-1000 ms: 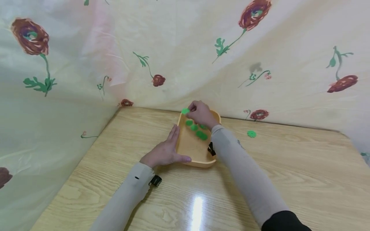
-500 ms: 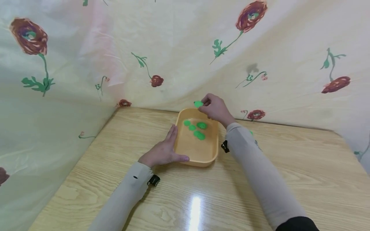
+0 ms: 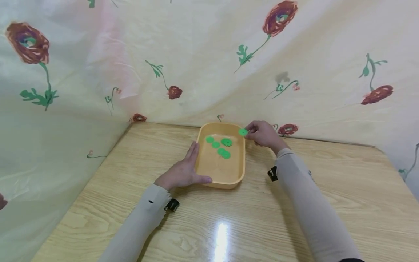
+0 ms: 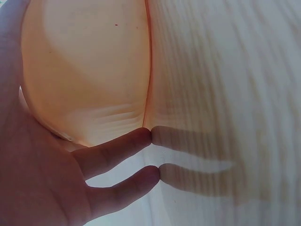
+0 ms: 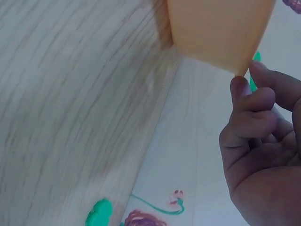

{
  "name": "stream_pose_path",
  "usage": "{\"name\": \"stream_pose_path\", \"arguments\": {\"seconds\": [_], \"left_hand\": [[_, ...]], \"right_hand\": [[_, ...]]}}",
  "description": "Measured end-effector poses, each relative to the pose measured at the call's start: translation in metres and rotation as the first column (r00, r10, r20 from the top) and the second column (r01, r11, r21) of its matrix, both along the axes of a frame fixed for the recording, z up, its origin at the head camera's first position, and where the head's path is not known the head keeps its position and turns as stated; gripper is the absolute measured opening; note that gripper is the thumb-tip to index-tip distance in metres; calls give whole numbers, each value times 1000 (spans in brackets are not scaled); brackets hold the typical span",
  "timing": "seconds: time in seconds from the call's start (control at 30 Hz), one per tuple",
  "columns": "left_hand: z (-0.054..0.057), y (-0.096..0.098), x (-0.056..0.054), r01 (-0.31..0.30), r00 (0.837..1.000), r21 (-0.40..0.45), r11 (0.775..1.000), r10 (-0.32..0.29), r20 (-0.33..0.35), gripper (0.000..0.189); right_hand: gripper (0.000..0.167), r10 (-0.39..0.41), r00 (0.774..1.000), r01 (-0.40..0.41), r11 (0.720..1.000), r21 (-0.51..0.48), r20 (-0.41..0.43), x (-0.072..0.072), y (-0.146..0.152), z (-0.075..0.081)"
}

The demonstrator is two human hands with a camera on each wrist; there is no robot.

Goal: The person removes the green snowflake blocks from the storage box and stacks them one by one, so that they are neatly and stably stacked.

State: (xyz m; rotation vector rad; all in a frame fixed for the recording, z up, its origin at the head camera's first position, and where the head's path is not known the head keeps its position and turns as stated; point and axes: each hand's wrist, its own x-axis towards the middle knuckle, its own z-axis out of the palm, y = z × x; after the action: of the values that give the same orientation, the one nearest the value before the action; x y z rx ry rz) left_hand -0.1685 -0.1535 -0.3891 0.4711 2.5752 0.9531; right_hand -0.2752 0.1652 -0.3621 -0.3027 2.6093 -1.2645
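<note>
A shallow orange tray [image 3: 217, 171] sits on the wooden table, with several flat green notched discs [image 3: 215, 145] lying in its far half. My left hand [image 3: 179, 174] rests along its left side, fingers extended and the thumb at the near rim. In the left wrist view, two fingers [image 4: 115, 153] lie straight beside the tray wall. My right hand [image 3: 263, 134] pinches one green disc [image 3: 243, 132] between thumb and fingers at the tray's far right rim. The right wrist view shows this disc [image 5: 254, 84] partly hidden behind the fingers.
Another green disc [image 5: 99, 214] lies on the table near the back edge, hidden behind the right hand or forearm in the head view. A flower-patterned curtain [image 3: 193, 65] hangs behind and to the left of the wooden table [image 3: 108, 189].
My right hand has moved right, from over the tray's far left to its right rim, rising then dropping, still pinching the green disc. The left hand keeps its place at the tray.
</note>
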Motion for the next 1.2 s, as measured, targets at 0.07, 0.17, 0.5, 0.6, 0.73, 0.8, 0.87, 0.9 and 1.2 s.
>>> {"name": "stream_pose_path", "arguments": {"seconds": [0.07, 0.17, 0.5, 0.6, 0.73, 0.8, 0.87, 0.9, 1.2], "left_hand": [[0, 0, 0, -2, 1000, -1, 1000, 2, 4, 135], [-1, -1, -1, -5, 1000, 5, 1000, 5, 11, 135], [-2, 0, -2, -1, 1000, 3, 1000, 1, 13, 135], [-1, 1, -3, 3, 1000, 4, 1000, -3, 6, 135], [-1, 0, -3, 7, 1000, 4, 1000, -7, -4, 135], [-1, 0, -3, 9, 1000, 2, 1000, -9, -5, 135], [-2, 0, -3, 7, 1000, 3, 1000, -7, -3, 135], [-2, -1, -3, 8, 1000, 1, 1000, -8, -4, 135], [-3, 1, -3, 8, 1000, -4, 1000, -8, 3, 135]], "right_hand": [[22, 9, 1000, -9, 1000, -2, 17, -1, 3, -3], [20, 20, 999, -20, 1000, -5, 33, -1, 6, -6], [21, 48, 998, -48, 999, -1, 30, -2, 6, -5], [21, 36, 998, -36, 999, 5, 46, -2, 8, -3], [22, 24, 998, -25, 1000, 18, 53, -3, 9, -2], [24, 27, 998, -28, 999, 22, 49, -3, 10, -1], [25, 28, 999, -29, 999, 33, 39, -3, 13, -2], [26, 29, 999, -30, 999, 38, 34, -3, 15, -3], [36, -68, 998, 68, 998, 19, 5, 9, 59, -13]]}}
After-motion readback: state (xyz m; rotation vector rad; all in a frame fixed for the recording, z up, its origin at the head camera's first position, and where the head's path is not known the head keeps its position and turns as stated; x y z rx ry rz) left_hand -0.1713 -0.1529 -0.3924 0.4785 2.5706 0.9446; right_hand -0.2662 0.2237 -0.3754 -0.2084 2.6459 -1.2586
